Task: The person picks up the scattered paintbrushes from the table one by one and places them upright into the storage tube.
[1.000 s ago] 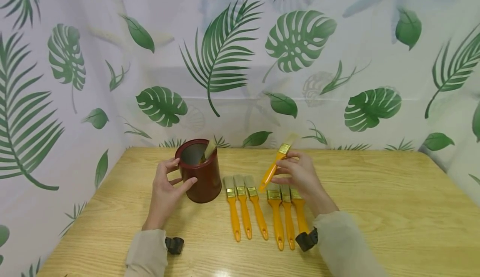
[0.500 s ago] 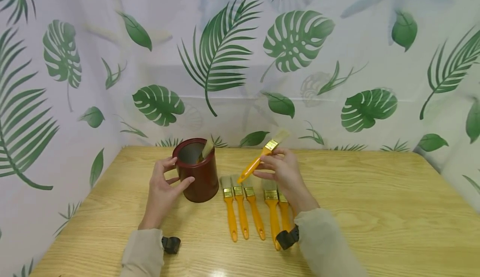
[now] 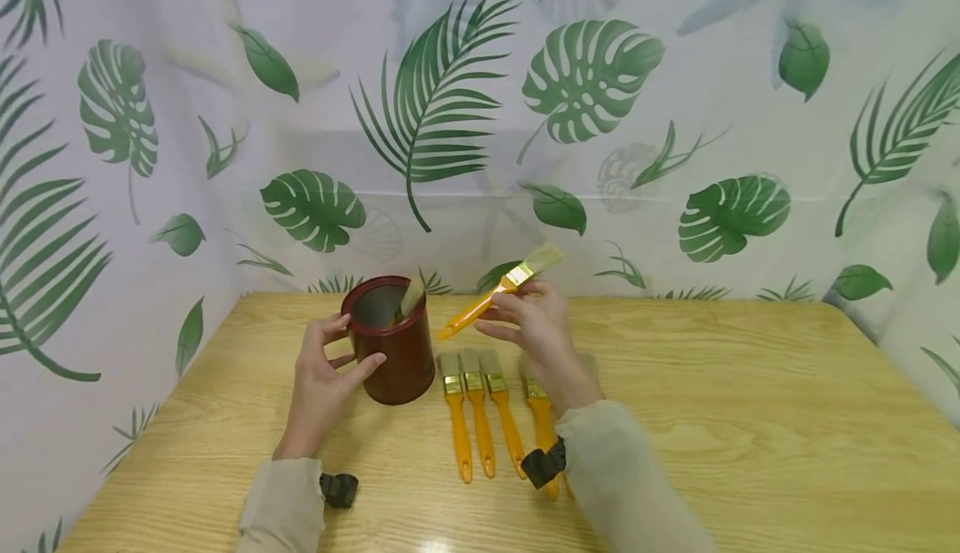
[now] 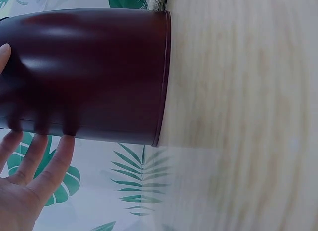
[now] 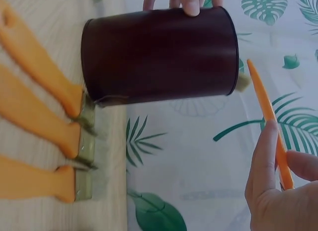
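A dark red can stands upright on the table at left centre, with the bristles of one paintbrush poking above its rim. My left hand grips the can from the left, thumb in front and fingers round the far side; the left wrist view shows its fingertips at the can's wall. Between the thumb and fingers of my right hand is a yellow-handled paintbrush, held tilted in the air, bristles up to the right. In the right wrist view its handle end hangs near the can's rim.
Three yellow-handled paintbrushes lie side by side right of the can, bristles away from me. Further right, more brushes are partly hidden beneath my right arm. A leaf-printed cloth rises behind the wooden table.
My right hand has moved left toward the can with its paintbrush, which now lies flatter, handle end pointing at the can. My left hand keeps its grip on the can.
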Demonstrator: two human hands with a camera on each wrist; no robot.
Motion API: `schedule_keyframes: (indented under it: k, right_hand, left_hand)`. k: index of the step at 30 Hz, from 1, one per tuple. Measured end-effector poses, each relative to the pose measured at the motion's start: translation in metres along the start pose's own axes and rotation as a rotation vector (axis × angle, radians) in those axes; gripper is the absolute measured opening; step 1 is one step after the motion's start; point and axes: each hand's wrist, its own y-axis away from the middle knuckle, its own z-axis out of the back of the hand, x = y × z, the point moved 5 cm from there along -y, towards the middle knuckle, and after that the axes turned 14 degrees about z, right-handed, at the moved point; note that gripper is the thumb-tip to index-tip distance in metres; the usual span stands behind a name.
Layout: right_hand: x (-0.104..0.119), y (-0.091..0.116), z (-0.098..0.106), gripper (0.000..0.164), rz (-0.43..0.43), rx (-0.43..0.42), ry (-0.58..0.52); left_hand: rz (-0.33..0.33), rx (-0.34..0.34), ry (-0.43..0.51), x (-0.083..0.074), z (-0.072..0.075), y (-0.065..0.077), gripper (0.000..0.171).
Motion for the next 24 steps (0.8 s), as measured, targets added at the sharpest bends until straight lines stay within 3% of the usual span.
schedule_keyframes:
  k: [15, 24]
  right_hand:
    - [0.0, -0.002, -0.029, 0.028, 0.08, -0.038, -0.079]
    - [-0.003, -0.002, -0.047, 0.027, 0.112, -0.035, -0.006]
  left_hand:
    - [-0.012, -0.013, -0.009, 0.0, 0.001, -0.001, 0.055]
    - [-0.007, -0.012, 0.001, 0.001, 0.001, -0.002, 0.055]
